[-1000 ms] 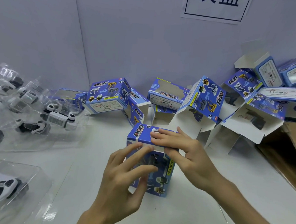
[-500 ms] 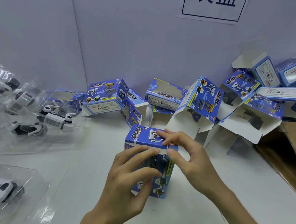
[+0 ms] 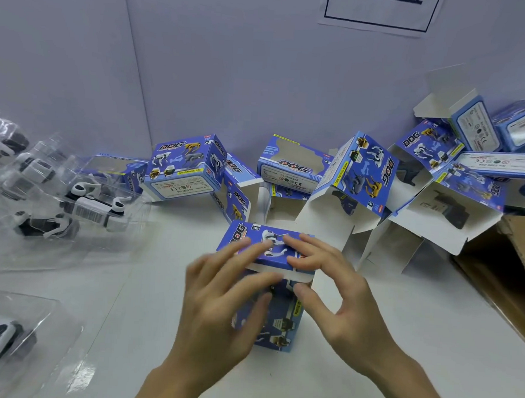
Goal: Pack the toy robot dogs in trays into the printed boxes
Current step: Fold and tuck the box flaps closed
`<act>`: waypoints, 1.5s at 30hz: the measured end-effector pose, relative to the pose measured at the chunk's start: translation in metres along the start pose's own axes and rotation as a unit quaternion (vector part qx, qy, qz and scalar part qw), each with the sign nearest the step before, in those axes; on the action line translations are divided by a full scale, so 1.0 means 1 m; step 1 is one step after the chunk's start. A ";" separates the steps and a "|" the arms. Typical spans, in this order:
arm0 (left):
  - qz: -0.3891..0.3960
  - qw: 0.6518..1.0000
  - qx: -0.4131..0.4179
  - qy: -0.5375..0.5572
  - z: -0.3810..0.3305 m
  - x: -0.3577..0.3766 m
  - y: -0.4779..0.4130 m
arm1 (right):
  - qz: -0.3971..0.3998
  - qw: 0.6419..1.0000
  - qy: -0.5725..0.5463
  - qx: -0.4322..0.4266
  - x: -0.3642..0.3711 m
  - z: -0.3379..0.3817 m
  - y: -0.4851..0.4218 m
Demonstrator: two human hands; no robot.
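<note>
**Both hands at the top flap of the upright box**

A blue printed box (image 3: 274, 318) stands on end on the white counter (image 3: 415, 343), in the middle and close to the person. Its top flap (image 3: 252, 244) is folded down over the opening, and the white tuck edge shows along the front.

The left hand (image 3: 219, 312) lies against the front of the box with its fingers spread and fairly straight, the tips reaching the flap's front edge. It is blurred, so the exact contact is hard to read. The right hand (image 3: 341, 300) has its fingers curved over the flap and its thumb just below the white edge, and it seems to pinch that edge.

Behind, against the wall, lies a heap of empty boxes (image 3: 359, 179), several with open flaps. To the left are clear trays (image 3: 69, 255), each holding a white toy robot dog (image 3: 93, 208). A brown carton (image 3: 513, 273) sits at the right edge, and a paper sign (image 3: 377, 10) hangs on the wall.
</note>
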State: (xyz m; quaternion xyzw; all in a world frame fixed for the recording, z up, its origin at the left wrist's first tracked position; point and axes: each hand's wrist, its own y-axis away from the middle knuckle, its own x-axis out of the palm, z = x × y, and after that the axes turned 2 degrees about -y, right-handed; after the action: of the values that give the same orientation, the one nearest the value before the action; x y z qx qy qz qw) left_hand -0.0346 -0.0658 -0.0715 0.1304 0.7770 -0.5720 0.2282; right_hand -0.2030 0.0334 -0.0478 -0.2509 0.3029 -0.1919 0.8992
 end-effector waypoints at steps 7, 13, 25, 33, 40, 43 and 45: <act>-0.006 1.000 0.013 -0.015 0.008 0.000 -0.012 | 0.005 0.997 -0.068 0.043 -0.008 -0.001 -0.005; 0.000 0.997 -0.061 0.046 0.000 0.010 -0.009 | -0.017 0.993 -0.092 0.077 -0.017 0.001 -0.017; -0.021 0.997 -0.044 0.059 0.002 0.010 -0.016 | 0.020 1.000 0.015 -0.014 -0.017 -0.004 -0.004; -0.022 0.997 -0.037 0.066 0.002 0.012 -0.018 | 0.000 0.997 0.067 -0.047 -0.014 -0.006 -0.006; -0.005 0.997 -0.039 0.064 0.011 0.000 -0.017 | -0.001 0.996 0.064 -0.061 -0.013 -0.009 -0.002; 0.001 0.997 -0.051 0.060 0.028 -0.014 -0.021 | 0.004 0.999 0.022 -0.028 -0.013 -0.012 0.000; 0.017 0.997 -0.052 0.050 0.035 -0.020 -0.022 | -0.007 1.000 0.012 -0.026 -0.009 -0.015 0.000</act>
State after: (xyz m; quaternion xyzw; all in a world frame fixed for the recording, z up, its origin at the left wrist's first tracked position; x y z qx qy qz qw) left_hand -0.0202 -0.1046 -0.0517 0.1603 0.8136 -0.5198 0.2052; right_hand -0.2199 0.0330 -0.0543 -0.2735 0.3167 -0.1929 0.8875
